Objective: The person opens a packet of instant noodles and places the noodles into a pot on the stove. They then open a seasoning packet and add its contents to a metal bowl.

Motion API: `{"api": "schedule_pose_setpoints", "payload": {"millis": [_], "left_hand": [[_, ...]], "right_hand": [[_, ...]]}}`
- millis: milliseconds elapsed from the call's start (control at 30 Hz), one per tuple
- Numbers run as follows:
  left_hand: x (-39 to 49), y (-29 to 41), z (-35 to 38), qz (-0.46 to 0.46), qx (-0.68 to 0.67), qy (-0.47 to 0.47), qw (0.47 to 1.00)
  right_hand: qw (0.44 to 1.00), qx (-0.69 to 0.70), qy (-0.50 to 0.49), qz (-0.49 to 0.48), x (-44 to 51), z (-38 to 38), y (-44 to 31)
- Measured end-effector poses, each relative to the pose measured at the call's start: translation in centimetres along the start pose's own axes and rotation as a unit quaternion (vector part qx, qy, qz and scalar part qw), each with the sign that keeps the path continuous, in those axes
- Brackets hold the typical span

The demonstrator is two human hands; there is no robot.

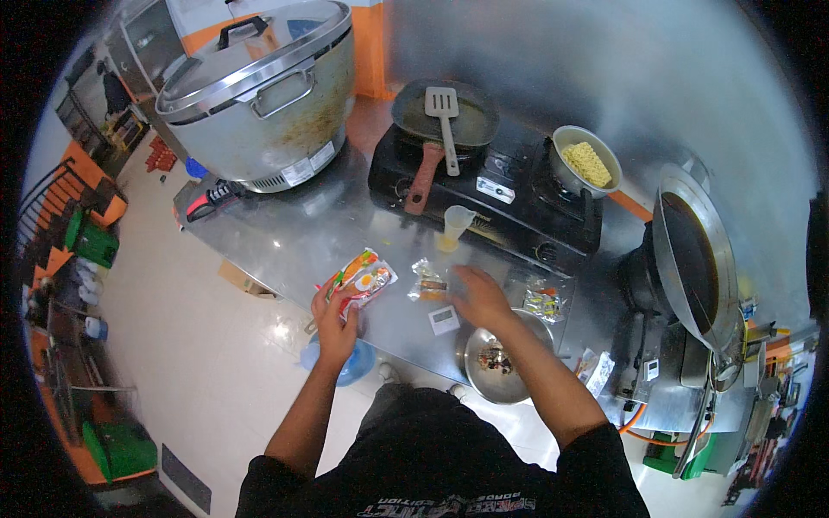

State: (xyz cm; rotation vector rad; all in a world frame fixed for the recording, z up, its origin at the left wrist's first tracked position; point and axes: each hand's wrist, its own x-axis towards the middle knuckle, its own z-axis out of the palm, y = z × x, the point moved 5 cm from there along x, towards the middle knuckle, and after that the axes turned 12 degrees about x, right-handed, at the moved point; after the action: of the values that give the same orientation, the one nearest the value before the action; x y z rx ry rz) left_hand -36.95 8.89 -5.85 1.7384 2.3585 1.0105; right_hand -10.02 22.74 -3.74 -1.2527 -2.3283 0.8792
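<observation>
My left hand (336,324) grips a printed instant-noodle packet (364,280) near the front edge of the steel counter. My right hand (480,296) is blurred over the counter, its fingers just right of a clear seasoning sachet (429,283); whether it holds anything cannot be made out. Below it lies a small white digital timer (443,320). A steel bowl (478,366) with dark scraps inside sits partly under my right forearm. More foil sachets (545,303) lie beyond that wrist. A clear measuring cup (458,222) with yellowish liquid at its bottom stands ahead.
A black gas stove (511,223) carries a frying pan (411,110) with a slotted spatula (448,136) across it. On its right burner is a small pot (563,162) holding a dry noodle block (587,164). A large rice cooker (259,139) stands left, a wok (725,272) of dark liquid right.
</observation>
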Motion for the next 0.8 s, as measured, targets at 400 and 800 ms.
{"api": "schedule_pose_setpoints", "payload": {"millis": [400,800], "left_hand": [[6.4,-4.8,4.0,-0.006,-0.036,-0.135,0.99],[4.9,-5.8,2.7,0.073,-0.099,-0.03,0.992]], "right_hand": [[0.984,-0.07,-0.098,0.13,6.5,7.2,1.7],[0.969,0.196,0.031,0.149,5.5,5.0,-0.2]]}}
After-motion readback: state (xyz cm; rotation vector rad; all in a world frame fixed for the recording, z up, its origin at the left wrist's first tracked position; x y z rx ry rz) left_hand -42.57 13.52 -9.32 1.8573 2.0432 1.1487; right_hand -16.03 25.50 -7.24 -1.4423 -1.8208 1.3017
